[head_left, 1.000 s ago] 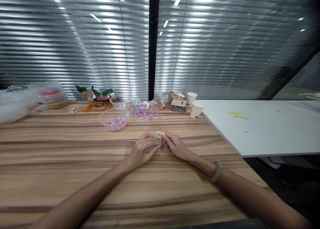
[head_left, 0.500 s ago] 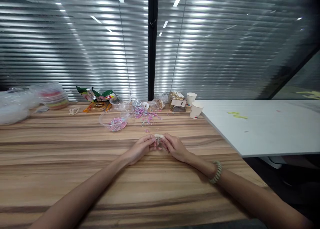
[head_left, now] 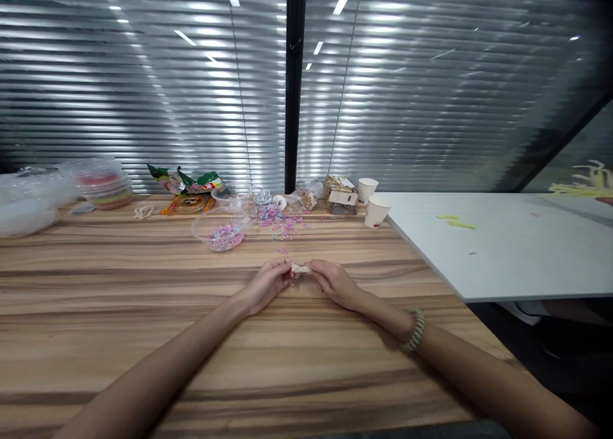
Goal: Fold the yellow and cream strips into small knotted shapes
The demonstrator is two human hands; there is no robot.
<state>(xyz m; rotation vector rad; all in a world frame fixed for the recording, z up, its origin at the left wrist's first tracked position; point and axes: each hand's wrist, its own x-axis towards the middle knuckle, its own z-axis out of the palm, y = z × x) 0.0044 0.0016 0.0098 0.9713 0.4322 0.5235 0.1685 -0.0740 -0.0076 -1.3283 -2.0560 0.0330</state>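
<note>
I pinch a small pale clip (head_left: 301, 269) between my left hand (head_left: 268, 284) and right hand (head_left: 335, 282), low over the surface (head_left: 143, 311). I judge I'm mid-assembly; next needs a fine, steady fingertip push.

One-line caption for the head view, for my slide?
Left hand and right hand pinch a small pale wooden clip over a striped wooden table.

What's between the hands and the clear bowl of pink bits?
In the head view, between the left hand, right hand and the clear bowl is mostly bare wooden table, with a few stray pastel clips.
</note>
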